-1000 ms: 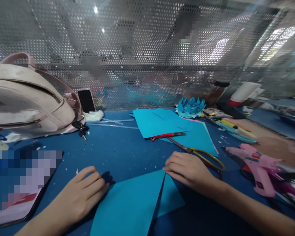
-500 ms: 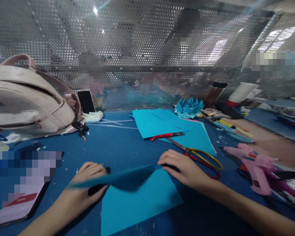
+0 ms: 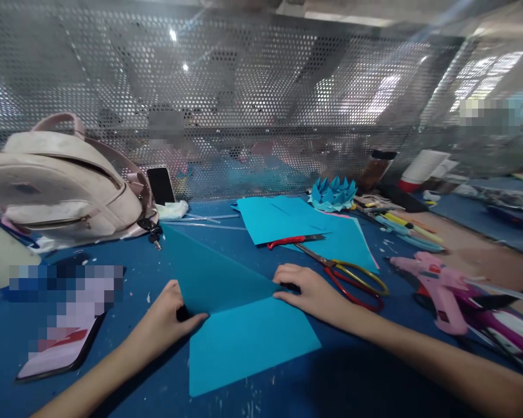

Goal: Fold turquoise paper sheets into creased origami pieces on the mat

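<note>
Both forearms reach in from 6 o'clock; the left hand [image 3: 168,316] pinches the blue paper sheet [image 3: 239,325] at its fold, the right hand [image 3: 311,290] presses curled fingers [image 3: 287,273] there, low on the bench [image 3: 192,244].

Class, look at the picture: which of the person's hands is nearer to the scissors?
The right hand lies just left of the scissors, almost touching the handles. The left hand is farther off, across the blue paper.

The sheet [image 3: 244,337] is smooth matt blue paper. Behind it stands a shiny perforated metal screen [image 3: 253,104]. The glue gun [image 3: 440,284] is glossy pink plastic.
</note>
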Tool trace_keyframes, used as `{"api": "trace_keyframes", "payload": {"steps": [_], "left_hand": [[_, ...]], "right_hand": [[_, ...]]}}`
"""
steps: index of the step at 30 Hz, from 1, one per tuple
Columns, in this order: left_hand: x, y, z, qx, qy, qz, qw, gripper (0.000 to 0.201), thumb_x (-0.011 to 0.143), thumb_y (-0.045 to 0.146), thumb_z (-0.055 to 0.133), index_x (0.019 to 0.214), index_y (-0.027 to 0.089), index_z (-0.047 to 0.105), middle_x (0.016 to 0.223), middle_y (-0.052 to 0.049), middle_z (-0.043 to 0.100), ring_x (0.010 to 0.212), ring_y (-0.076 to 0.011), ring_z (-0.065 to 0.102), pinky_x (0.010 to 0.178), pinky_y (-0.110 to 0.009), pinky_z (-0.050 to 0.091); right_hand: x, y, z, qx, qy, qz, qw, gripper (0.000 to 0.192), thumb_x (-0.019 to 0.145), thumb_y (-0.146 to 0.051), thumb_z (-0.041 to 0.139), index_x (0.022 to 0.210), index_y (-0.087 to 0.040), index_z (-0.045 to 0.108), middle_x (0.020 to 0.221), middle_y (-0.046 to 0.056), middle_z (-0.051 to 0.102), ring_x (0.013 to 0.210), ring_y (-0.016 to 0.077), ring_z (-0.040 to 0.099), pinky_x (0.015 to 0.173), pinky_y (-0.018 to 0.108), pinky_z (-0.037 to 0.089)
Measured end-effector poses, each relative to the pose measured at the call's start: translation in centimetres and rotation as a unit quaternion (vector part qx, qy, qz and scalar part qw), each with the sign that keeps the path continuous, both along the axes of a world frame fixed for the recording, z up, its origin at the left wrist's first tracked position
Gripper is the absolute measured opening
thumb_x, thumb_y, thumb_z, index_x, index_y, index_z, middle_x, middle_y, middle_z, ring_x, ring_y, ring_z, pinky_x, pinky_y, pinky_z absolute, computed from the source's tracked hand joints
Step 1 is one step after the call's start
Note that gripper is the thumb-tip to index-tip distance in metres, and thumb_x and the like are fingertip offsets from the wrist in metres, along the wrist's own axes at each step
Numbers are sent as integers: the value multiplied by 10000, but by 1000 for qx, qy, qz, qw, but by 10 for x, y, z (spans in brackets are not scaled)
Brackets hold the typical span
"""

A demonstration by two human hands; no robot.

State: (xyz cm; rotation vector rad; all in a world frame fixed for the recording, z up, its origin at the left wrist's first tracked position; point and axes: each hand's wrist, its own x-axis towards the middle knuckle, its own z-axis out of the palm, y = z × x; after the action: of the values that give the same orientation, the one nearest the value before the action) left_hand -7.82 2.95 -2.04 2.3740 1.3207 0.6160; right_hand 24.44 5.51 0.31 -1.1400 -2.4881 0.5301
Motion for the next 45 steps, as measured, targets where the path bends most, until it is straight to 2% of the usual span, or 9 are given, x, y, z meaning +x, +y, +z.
{"api": "trace_keyframes", "payload": {"steps": [5, 11, 17, 21, 24, 30, 34, 40, 45], "left_hand": [[-3, 1, 0, 89, 5, -60, 994, 139, 881, 266, 566, 887, 197, 687, 993, -78, 704, 984, -270, 603, 834, -406, 459], [-1, -1, 7, 144, 40, -126, 981, 215, 965, 188, 462, 905, 234, 664, 803, 2, 646, 730, -154, 572, 855, -377, 388], [6, -14, 9, 325, 105, -114, 933, 315, 984, 115, 390, 880, 148, 685, 743, -44, 642, 746, -188, 528, 871, -415, 371], [9, -18, 10, 371, 141, -119, 910, 280, 953, 82, 449, 825, 125, 695, 722, -39, 632, 754, -192, 518, 901, -407, 379], [10, -17, 11, 386, 150, -121, 902, 280, 951, 83, 451, 830, 124, 700, 723, -38, 630, 772, -199, 522, 930, -412, 371], [-5, -16, 4, 294, 144, -120, 937, 334, 965, 98, 379, 1000, 210, 692, 824, -23, 629, 774, -175, 542, 984, -428, 328], [-19, -20, 3, 228, 190, -129, 946, 493, 850, 86, 442, 1280, 290, 571, 1030, -57, 633, 961, -242, 562, 998, -488, 293], [-19, -28, 32, 177, 300, -141, 927, 682, 744, 12, 475, 1359, 304, 516, 1111, -68, 664, 1024, -287, 590, 970, -462, 367], [-20, -32, 36, 192, 301, -135, 924, 663, 737, -4, 448, 1309, 306, 575, 1067, -67, 688, 985, -281, 615, 947, -451, 403]], "right_hand": [[1, -1, 3, 65, -48, 56, 995, 143, 950, -237, 512, 898, -172, 629, 917, 65, 625, 875, 192, 555, 734, 285, 406], [7, -4, 3, 132, -80, 96, 983, 204, 943, -135, 449, 957, -190, 644, 929, 59, 640, 882, 189, 548, 750, 308, 370], [6, -8, 3, 221, -128, 99, 962, 186, 945, -165, 467, 847, -153, 624, 846, 67, 630, 806, 184, 528, 683, 302, 347], [6, -10, -4, 272, -147, 92, 946, 215, 959, -143, 456, 820, -148, 621, 825, 60, 625, 785, 175, 511, 673, 301, 334], [7, -11, -3, 247, -159, 99, 951, 197, 950, -137, 472, 861, -153, 647, 859, 61, 640, 832, 180, 527, 696, 307, 351], [13, -18, 29, 122, -199, 104, 967, 240, 929, -189, 493, 1081, -214, 677, 1082, 76, 645, 1012, 220, 545, 796, 336, 407], [17, -24, 39, 120, -240, 81, 960, 258, 910, -236, 525, 1126, -235, 666, 1072, 88, 636, 939, 241, 566, 739, 346, 420], [21, -30, 35, 184, -273, 53, 943, 197, 872, -177, 516, 960, -191, 692, 868, 94, 634, 780, 230, 547, 632, 335, 374], [19, -28, 35, 128, -240, 24, 962, 218, 931, -220, 505, 810, -187, 683, 805, 63, 628, 752, 210, 558, 623, 320, 361]]}}
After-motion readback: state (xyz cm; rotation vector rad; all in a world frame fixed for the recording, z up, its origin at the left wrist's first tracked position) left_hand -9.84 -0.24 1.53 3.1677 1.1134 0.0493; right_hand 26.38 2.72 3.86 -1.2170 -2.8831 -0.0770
